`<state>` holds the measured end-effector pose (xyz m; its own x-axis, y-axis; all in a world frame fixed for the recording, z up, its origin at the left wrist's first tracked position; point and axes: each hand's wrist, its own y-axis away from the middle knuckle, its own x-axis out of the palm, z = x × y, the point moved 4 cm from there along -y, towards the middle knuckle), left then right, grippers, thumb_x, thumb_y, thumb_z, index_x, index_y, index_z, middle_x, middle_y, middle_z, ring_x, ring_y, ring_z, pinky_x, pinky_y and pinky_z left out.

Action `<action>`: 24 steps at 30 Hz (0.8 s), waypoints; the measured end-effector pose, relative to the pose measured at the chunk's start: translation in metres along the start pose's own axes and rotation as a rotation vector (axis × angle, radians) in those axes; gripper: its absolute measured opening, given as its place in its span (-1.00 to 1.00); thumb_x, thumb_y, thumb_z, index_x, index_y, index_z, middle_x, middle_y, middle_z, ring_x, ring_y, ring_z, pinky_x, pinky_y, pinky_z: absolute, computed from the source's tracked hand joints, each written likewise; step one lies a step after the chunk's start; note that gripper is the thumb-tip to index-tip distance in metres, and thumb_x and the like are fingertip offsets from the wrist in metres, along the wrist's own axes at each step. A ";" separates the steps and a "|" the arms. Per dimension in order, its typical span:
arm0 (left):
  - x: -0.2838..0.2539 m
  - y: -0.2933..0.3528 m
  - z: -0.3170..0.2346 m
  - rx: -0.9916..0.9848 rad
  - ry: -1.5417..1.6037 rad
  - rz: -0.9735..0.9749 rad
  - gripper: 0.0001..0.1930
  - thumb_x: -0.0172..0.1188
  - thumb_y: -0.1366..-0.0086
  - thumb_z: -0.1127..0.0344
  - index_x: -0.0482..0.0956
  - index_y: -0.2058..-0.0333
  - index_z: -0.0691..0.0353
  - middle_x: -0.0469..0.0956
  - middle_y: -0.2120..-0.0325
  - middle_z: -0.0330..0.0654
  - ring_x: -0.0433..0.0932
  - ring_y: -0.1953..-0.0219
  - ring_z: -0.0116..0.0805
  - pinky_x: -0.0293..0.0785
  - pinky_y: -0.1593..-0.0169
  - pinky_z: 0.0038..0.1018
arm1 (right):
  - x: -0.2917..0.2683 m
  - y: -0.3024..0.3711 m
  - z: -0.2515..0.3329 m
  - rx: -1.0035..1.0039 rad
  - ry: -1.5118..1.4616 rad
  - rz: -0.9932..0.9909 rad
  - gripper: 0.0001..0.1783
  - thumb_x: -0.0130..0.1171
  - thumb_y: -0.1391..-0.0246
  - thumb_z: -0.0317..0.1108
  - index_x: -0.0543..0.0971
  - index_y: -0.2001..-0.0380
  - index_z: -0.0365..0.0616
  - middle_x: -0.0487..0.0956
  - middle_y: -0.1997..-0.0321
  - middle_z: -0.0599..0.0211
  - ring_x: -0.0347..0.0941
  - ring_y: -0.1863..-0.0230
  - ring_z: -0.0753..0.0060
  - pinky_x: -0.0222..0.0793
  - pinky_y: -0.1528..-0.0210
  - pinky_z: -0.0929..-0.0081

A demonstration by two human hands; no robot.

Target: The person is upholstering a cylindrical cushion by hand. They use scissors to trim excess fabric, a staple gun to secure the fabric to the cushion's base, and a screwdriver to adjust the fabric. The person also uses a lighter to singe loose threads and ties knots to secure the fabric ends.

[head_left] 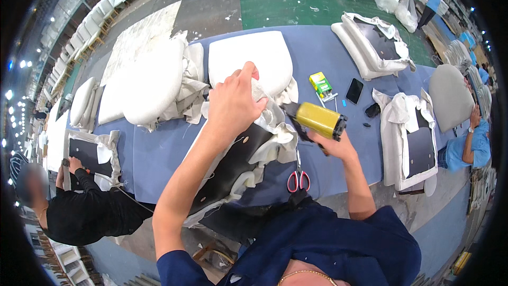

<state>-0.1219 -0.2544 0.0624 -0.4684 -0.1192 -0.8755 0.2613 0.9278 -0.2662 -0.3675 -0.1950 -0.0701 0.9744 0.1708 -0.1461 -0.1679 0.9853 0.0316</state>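
Note:
My left hand (234,100) is closed on the loose edge of pale fabric (283,140) at the far corner of a chair cushion. The cushion lies with its black underside board (233,164) facing up, and the fabric hangs ruffled around that board. My right hand (337,146) grips a yellow and black staple gun (316,119). The gun's nose points left toward the gathered fabric, near my left fingers; whether it touches cannot be made out. Scissors with red and black handles (298,181) lie on the blue-covered table (153,161) beside the cushion.
A white padded cushion (248,55) lies beyond my hands, with stacked cushions (156,85) to its left. A green and yellow box (319,83) and a phone (354,91) lie to the right. More cushions (391,143) stand farther right. Co-workers are at both table ends.

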 end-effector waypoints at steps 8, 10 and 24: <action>-0.003 -0.004 -0.015 0.439 0.191 0.230 -0.75 0.28 -0.13 0.31 0.48 0.24 0.22 0.60 0.32 -0.08 0.61 0.29 0.01 0.46 0.12 -0.19 | -0.030 0.056 -0.206 0.198 0.617 0.032 -0.38 0.33 0.17 -0.44 0.44 -0.06 -0.30 0.62 0.14 -0.17 0.55 0.01 -0.21 0.46 -0.02 0.12; 0.011 -0.021 -0.021 0.477 0.449 0.429 -0.84 0.20 -0.13 0.35 0.56 0.30 0.22 0.64 0.38 -0.15 0.63 0.28 -0.07 0.42 0.03 -0.27 | -0.037 0.077 -0.264 0.294 0.733 0.014 -0.35 0.36 0.15 -0.39 0.42 -0.08 -0.25 0.61 0.12 -0.24 0.52 0.02 -0.33 0.46 0.02 -0.04; -0.018 -0.026 0.050 0.223 0.561 0.298 -0.74 0.01 -0.44 0.28 0.57 0.31 0.35 0.65 0.46 -0.10 0.59 0.29 -0.27 0.43 0.06 -0.35 | -0.112 -0.003 -0.315 0.611 0.999 -0.470 -0.36 0.32 -0.03 -0.14 0.40 -0.17 -0.01 0.48 -0.09 0.02 0.51 -0.07 -0.25 0.48 -0.07 -0.05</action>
<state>-0.0785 -0.2937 0.0649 -0.7007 0.3883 -0.5986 0.5875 0.7900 -0.1752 -0.5237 -0.2147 -0.3653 0.3390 -0.0019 -0.9408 0.5198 0.8339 0.1856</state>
